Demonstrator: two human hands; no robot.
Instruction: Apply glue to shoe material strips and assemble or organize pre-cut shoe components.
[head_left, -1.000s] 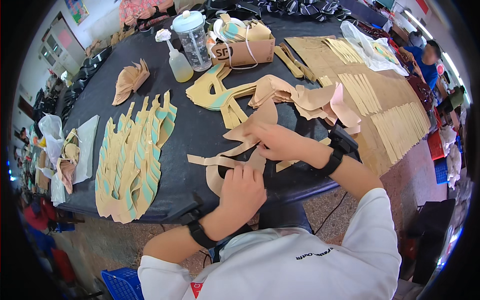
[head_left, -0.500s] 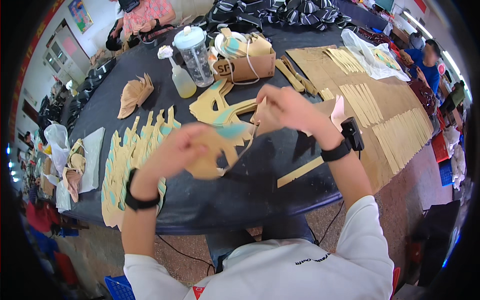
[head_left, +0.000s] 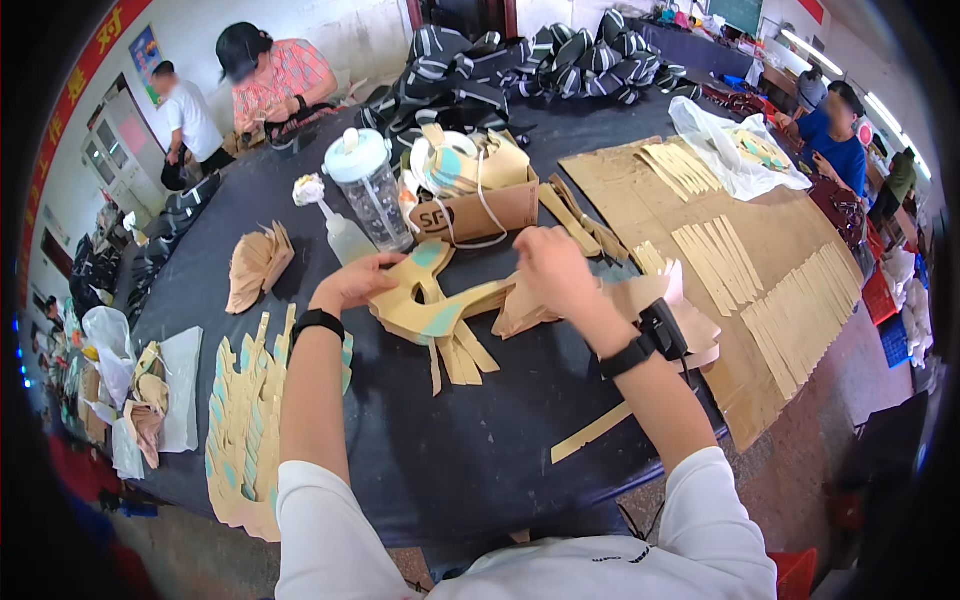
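Note:
A layered stack of tan cut pieces with teal patches (head_left: 415,312) lies mid-table, curved and with an opening in it. My left hand (head_left: 355,284) grips the stack's left edge between thumb and fingers. Over its right end, my right hand (head_left: 556,268) has its fingers curled down and closed at some plain tan folded pieces (head_left: 522,308); the fingertips are partly hidden, so what they pinch cannot be made out. More plain tan pieces (head_left: 690,325) lie under and beside my right wrist. One loose tan strip (head_left: 590,432) rests nearer to me.
Left are rows of tan pieces (head_left: 245,430) and a folded tan bundle (head_left: 258,265). Behind my hands stand a squeeze bottle (head_left: 347,238), a lidded clear cup (head_left: 372,195) and a cardboard box (head_left: 480,212). Tan strips lie on a cardboard sheet (head_left: 640,215). Other people work around the table.
My left hand has moved forward with the teal-patched piece, which now lies at the stack instead of in the air. My right hand has shifted slightly forward to back. The view has tilted up.

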